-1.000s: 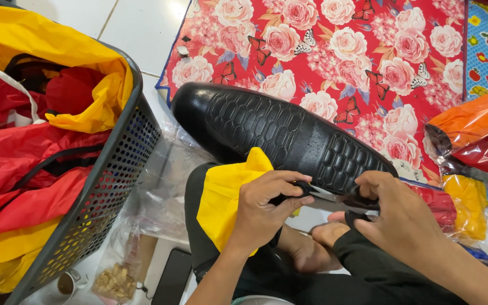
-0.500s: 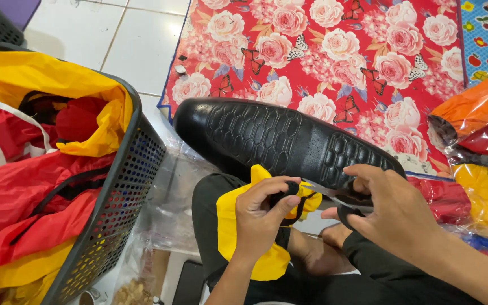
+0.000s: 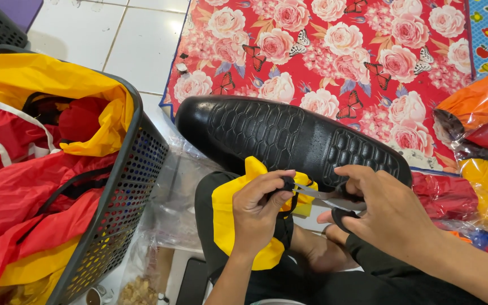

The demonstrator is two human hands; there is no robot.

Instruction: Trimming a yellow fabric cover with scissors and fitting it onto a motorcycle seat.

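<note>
Floral red mat [image 3: 334, 51] is lying behind; yellow fabric [image 3: 227, 220] is being pinched by left hand [image 3: 258, 212], scissors [image 3: 326, 197] being gripped closed-fisted by right hand [image 3: 388, 212].

Looks like a home turned small sewing or garment-packing spot, worked at floor level; white tiled floor [image 3: 136, 45] spread with a red floral cloth [image 3: 334, 62]. Dark plastic laundry basket [image 3: 122, 203] heaped with red and yellow fabric; clear bags of folded orange, red and yellow cloth [image 3: 481, 141] stacked alongside.
</note>
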